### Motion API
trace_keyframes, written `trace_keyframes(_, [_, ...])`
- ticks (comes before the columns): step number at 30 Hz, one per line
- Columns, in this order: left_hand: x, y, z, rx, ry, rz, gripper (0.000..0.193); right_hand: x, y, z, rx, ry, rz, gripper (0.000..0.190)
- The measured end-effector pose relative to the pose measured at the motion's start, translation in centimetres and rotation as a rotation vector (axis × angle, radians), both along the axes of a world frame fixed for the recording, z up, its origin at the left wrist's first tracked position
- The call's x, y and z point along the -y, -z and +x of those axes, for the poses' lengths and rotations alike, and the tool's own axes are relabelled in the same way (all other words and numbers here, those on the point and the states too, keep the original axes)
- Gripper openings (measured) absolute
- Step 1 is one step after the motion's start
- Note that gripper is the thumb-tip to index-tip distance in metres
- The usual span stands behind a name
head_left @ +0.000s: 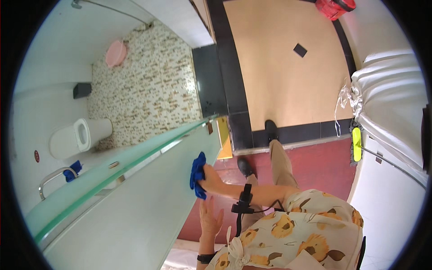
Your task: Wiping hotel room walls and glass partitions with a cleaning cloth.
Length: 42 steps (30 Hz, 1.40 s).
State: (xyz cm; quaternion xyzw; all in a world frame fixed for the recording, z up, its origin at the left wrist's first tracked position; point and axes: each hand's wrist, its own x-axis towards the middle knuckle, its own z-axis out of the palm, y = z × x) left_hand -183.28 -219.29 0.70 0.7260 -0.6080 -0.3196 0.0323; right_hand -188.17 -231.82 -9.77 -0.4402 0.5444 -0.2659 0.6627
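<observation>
My right hand (pixel 212 179) holds a bunched blue cloth (pixel 198 175) against the frosted glass door (pixel 141 209). Below it, my left hand (pixel 211 217) has its fingers apart and holds nothing. It is near the door's side; whether it touches the glass I cannot tell. A curved metal handle (pixel 50 179) shows beyond the door's top edge, with a second blue patch (pixel 72 170) beside it; whether that is cloth or a reflection is unclear. A black strap device sits on each forearm.
A toilet (pixel 81 135), a pink basin (pixel 116 53) and a black bin (pixel 82 90) stand in the tiled bathroom. A dark stone threshold (pixel 209 81) borders it. At right are a green mop head (pixel 356 144) and white fabric (pixel 388 91); a red bucket (pixel 332 8) stands at the top.
</observation>
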Motion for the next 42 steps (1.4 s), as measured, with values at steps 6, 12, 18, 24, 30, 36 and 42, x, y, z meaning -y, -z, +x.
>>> trace_keyframes(6, [2.8, -2.7, -1.1, -0.043, 0.0, -0.172, 0.063, 3.1, -7.2, -2.1, 0.381, -0.216, -0.094, 0.033])
trace_keyframes(12, [7.3, -4.3, -3.6, -0.074, 0.102, -0.247, 0.059, 7.9, -10.4, -7.3, 0.382, -0.239, -0.283, 0.041])
trace_keyframes(18, [14.9, -7.1, -8.1, -0.1, 0.287, -0.387, 0.041, 12.4, -12.2, -13.3, 0.232, -0.158, -0.356, 0.04])
trace_keyframes(24, [22.0, -9.5, -12.9, -0.107, 0.369, -0.566, 0.014, 17.6, -15.4, -19.9, 0.243, -0.076, -0.391, 0.038])
trace_keyframes(30, [26.8, -12.8, -16.5, -0.129, 0.262, -0.473, 0.013, 23.1, -15.6, -25.1, 0.142, -0.035, -0.463, 0.045])
trace_keyframes(36, [31.8, -14.7, -17.7, -0.167, 0.176, -0.738, 0.04, 26.9, -18.9, -28.9, -0.046, 0.056, -0.612, 0.045])
trace_keyframes(42, [37.0, -17.1, -20.4, -0.239, 0.162, -0.806, 0.065, 30.8, -21.2, -31.4, -0.064, 0.049, -0.703, 0.049])
